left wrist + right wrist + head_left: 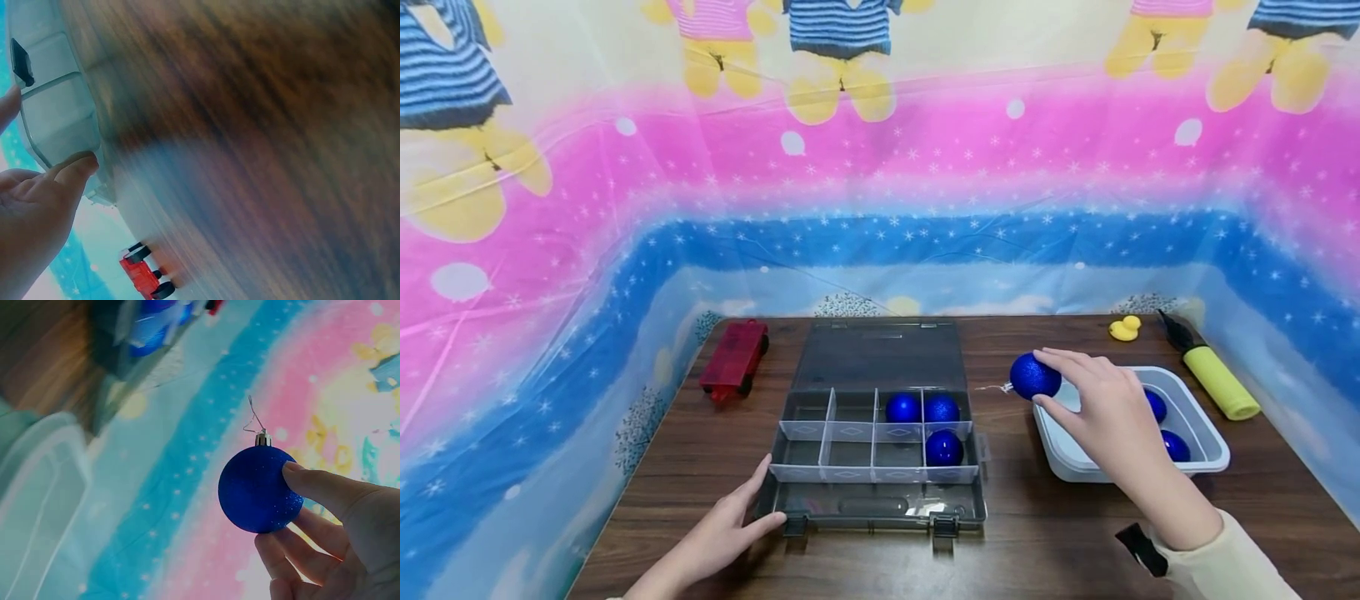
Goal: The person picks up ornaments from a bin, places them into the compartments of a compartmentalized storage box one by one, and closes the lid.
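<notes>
My right hand [1108, 412] pinches a glittery blue Christmas ball [1035, 377] between thumb and fingers, above the left rim of a white plastic tub [1060, 454]. A silver cap and wire hook show on the ball [259, 490] in the right wrist view. Inside the tub lie more blue balls [1176, 446], partly hidden by my hand. At the near left corner of a grey divided box [850, 454], my left hand [726, 525] rests with fingers along its side and thumb at the front. Three blue balls [943, 448] sit in separate compartments on the box's right side.
The box's dark lid [883, 354] lies folded back. Left of it stands a red toy car [735, 360]. Toward the back right are a yellow rubber duck [1124, 328] and a yellow-green hand pump [1221, 383]. A printed curtain [925, 242] surrounds the wooden table [1037, 542].
</notes>
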`<act>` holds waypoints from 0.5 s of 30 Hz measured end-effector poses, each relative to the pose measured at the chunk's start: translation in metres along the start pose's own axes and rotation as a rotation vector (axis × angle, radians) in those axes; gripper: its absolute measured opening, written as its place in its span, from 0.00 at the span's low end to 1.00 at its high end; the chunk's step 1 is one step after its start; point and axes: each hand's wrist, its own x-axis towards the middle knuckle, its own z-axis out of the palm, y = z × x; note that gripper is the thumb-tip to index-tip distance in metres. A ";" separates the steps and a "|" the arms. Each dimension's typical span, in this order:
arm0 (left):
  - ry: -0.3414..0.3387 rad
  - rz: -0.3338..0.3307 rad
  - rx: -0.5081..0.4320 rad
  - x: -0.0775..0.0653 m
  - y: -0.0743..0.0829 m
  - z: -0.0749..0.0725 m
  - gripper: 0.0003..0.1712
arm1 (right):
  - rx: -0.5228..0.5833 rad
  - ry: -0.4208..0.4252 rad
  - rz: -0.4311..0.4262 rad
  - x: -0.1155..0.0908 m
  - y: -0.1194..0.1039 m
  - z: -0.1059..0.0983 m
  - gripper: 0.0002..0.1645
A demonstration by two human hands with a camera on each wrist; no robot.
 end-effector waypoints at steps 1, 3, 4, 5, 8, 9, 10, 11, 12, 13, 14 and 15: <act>0.001 0.001 -0.001 0.000 0.000 0.000 0.50 | 0.008 -0.005 0.001 0.002 -0.003 0.000 0.36; 0.003 0.002 -0.002 0.000 -0.001 0.000 0.50 | 0.020 -0.009 0.000 0.006 -0.010 0.002 0.36; 0.004 0.001 -0.004 -0.001 -0.001 0.000 0.50 | 0.024 -0.010 -0.004 0.007 -0.013 0.003 0.35; 0.004 0.001 -0.005 -0.001 -0.002 0.000 0.50 | 0.034 -0.007 -0.013 0.009 -0.016 0.005 0.35; 0.006 0.002 -0.009 -0.001 -0.002 0.000 0.50 | 0.080 0.012 -0.052 0.014 -0.026 0.013 0.33; 0.007 0.002 -0.009 -0.001 -0.002 0.000 0.50 | 0.097 0.019 -0.067 0.016 -0.029 0.016 0.33; 0.007 0.003 -0.010 -0.001 -0.002 0.000 0.50 | 0.114 0.025 -0.084 0.017 -0.033 0.019 0.33; 0.005 0.004 -0.011 -0.001 -0.002 0.000 0.50 | 0.127 0.028 -0.096 0.018 -0.036 0.022 0.32; 0.004 0.003 -0.013 -0.001 -0.002 0.000 0.50 | 0.138 0.026 -0.103 0.020 -0.040 0.025 0.32; 0.002 0.004 -0.015 0.000 -0.002 0.000 0.50 | 0.148 0.021 -0.107 0.021 -0.043 0.028 0.32; 0.000 0.003 -0.016 0.000 -0.002 0.000 0.50 | 0.156 0.015 -0.108 0.023 -0.046 0.031 0.32; -0.002 0.001 -0.018 0.000 -0.002 0.000 0.50 | 0.162 0.008 -0.109 0.024 -0.049 0.034 0.32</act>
